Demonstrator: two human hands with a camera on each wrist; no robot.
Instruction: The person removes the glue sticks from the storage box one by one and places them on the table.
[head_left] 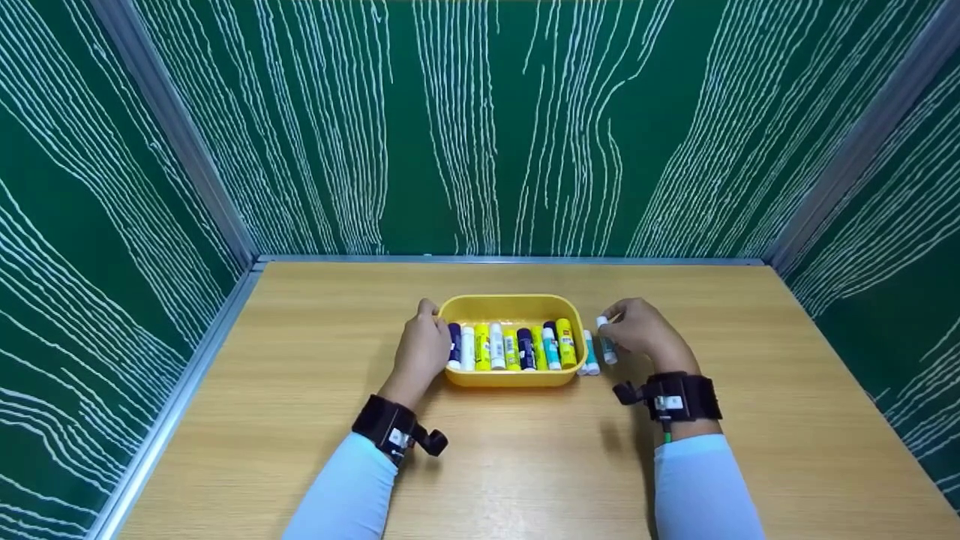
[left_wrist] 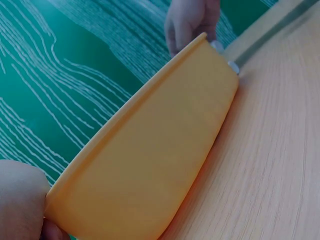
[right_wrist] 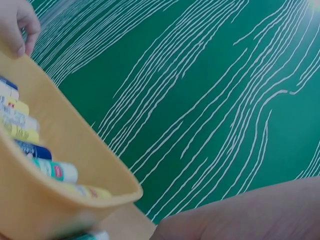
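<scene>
Glue sticks (head_left: 526,349), slim capped plastic cylinders in yellow, white, teal and dark blue: we find most of them side by side in the tray, their ends towards its near wall; packed so closely, they probably prop one another up. Whether they lie flat or lean, we cannot tell.
Yellow tray (head_left: 510,379), oblong plastic with rounded corners and a rolled rim: it rests on the light-brown wood-grain table (head_left: 510,465) between the two hands, likely so both reach it easily.
Left hand (head_left: 425,341): it grips the tray's left end, digits on both sides of the rim — a hold we take as steadying the tray.
Right hand (head_left: 641,328): fingers and thumb pinch a white-and-teal glue stick (head_left: 609,351) near its upper end, leaving the lower part uncovered. We judge the grip light; the stick stands tilted, apart from the tray's right end.
Loose sticks (head_left: 592,358), white and teal: a pair on the table just beside that end, between tray and right hand, well placed — we think — for short reaches.
</scene>
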